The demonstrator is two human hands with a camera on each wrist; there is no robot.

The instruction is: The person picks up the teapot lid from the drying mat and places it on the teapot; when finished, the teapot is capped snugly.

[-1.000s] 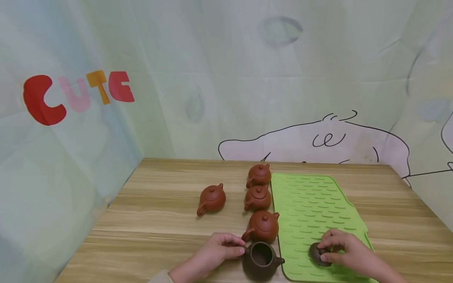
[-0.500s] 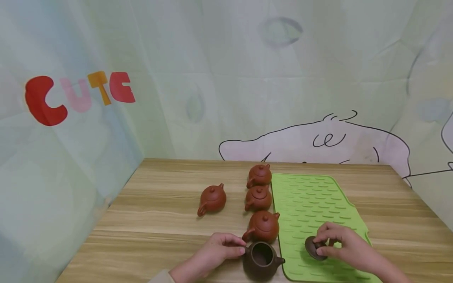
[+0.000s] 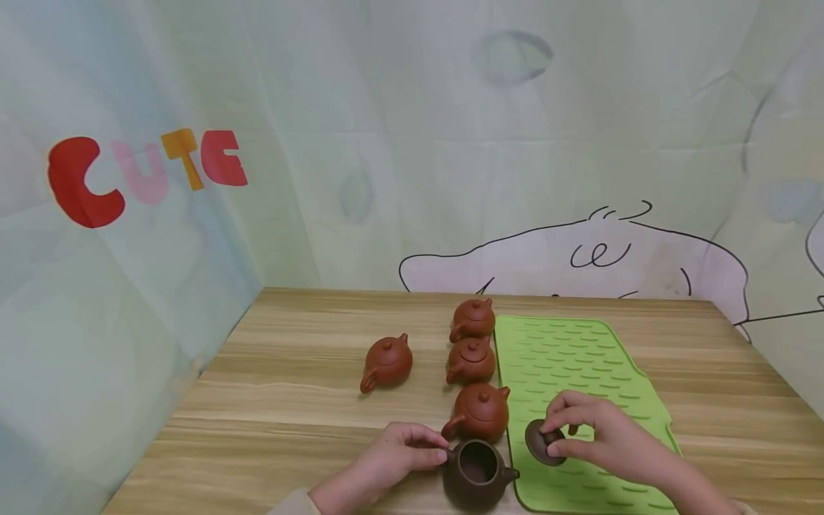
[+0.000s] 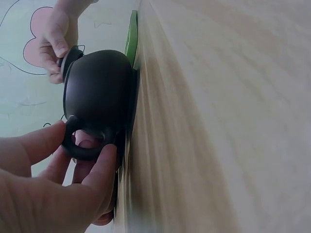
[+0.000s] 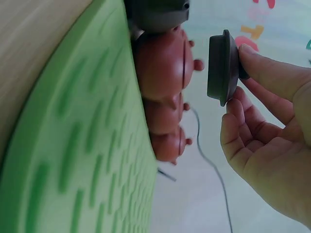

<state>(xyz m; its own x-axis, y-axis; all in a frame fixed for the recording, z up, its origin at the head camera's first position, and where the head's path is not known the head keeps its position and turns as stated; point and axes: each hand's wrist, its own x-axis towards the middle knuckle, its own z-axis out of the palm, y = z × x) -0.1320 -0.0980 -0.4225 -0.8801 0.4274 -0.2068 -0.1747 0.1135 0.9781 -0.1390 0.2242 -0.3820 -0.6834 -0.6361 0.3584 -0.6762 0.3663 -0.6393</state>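
A dark brown teapot point(image 3: 475, 486) without its lid stands at the table's front, its spout toward the green mat. My left hand point(image 3: 407, 454) pinches its handle; in the left wrist view the looped handle point(image 4: 87, 148) sits between thumb and fingers. Above the mat, my right hand point(image 3: 595, 433) holds a dark round lid point(image 3: 539, 443) by its knob. The right wrist view shows the lid point(image 5: 221, 68) raised off the mat, its flange facing away from the palm. Just behind the dark teapot is a reddish-brown teapot point(image 3: 481, 413) with its lid on.
Two more reddish-brown teapots, a middle one point(image 3: 472, 361) and a far one point(image 3: 474, 319), continue the row along the mat's left edge. Another teapot point(image 3: 388, 362) stands apart to the left. The green textured mat point(image 3: 573, 365) lies on the wooden table point(image 3: 290, 372).
My right hand has lifted the dark lid from the mat and carried it left, toward the dark teapot. The left hand stays at the handle.
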